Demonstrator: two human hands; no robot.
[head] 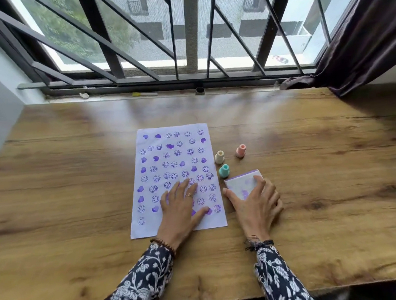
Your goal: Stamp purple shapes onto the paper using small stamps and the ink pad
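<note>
A white sheet of paper [167, 156] lies in the middle of the wooden table, covered with purple smiley and heart prints. My left hand [183, 206] rests flat on its lower right part, fingers spread, holding nothing. To the right of the sheet sits a small square ink pad [242, 185] with its purple-stained lid closed; my right hand [257, 204] grips it, thumb at its near left corner and fingers over its right side. Three small stamps stand upright just beyond the pad: cream [219, 157], pink [241, 151] and teal [224, 171].
The wooden table [79, 203] runs back to a barred window [190, 46]. A dark curtain [360, 47] hangs at the back right corner. A yellow-tipped pen [143, 94] and a small scrap [84, 95] lie on the sill. The table's near edge crosses the bottom right.
</note>
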